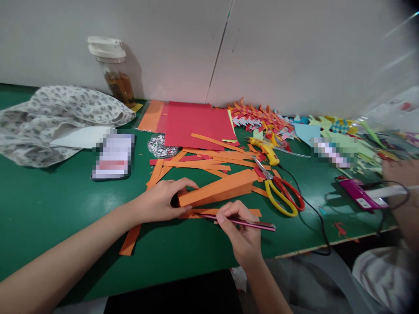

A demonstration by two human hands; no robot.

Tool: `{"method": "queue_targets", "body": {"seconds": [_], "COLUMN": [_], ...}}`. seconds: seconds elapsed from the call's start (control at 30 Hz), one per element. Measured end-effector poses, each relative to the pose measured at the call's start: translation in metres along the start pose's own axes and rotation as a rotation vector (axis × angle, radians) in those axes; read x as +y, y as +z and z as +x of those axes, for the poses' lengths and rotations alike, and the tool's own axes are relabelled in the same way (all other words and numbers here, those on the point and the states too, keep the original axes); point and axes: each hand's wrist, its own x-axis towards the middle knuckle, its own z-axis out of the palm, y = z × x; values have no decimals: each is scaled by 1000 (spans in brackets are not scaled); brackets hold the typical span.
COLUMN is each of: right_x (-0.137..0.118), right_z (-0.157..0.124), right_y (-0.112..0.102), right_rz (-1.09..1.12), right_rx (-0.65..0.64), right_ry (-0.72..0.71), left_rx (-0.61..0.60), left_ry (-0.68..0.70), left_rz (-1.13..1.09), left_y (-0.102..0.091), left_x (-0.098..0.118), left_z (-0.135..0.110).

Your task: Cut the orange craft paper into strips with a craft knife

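My left hand is at the left end of a folded orange paper strip, thumb and fingers closed on it. The strip is creased lengthwise and stands slightly raised above the table. My right hand grips slim pink tweezers like a pen. Their dark tip points left, close to my left thumb, over a flat orange strip lying beneath. Whether the tip touches paper, I cannot tell. Just right of the folded strip lie scissors with yellow and red handles, blades pointing away from me.
Loose orange strips, red paper sheets and a yellow glue gun lie behind my hands. A phone, patterned cloth and bottle are on the left. At right are a purple power strip, its cable and another person's arm.
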Motion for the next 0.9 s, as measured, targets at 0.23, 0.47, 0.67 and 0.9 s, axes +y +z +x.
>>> {"method": "queue_targets", "body": {"seconds": [0.23, 0.47, 0.67, 0.9], "right_x": [0, 1, 0, 0], "right_z": [-2, -2, -2, -5], "right_y": [0, 0, 0, 0], "right_rz": [-11, 15, 9, -70], "right_rx": [-7, -6, -2, 19], "right_ry": [6, 15, 0, -110], "left_rx": [-23, -35, -8, 26], "left_ry": [31, 30, 54, 47], "left_rz": [34, 6, 59, 57], "left_y": [-4, -5, -8, -7], "left_x": [0, -1, -3, -7], "left_z": [-3, -2, -4, -3]}}
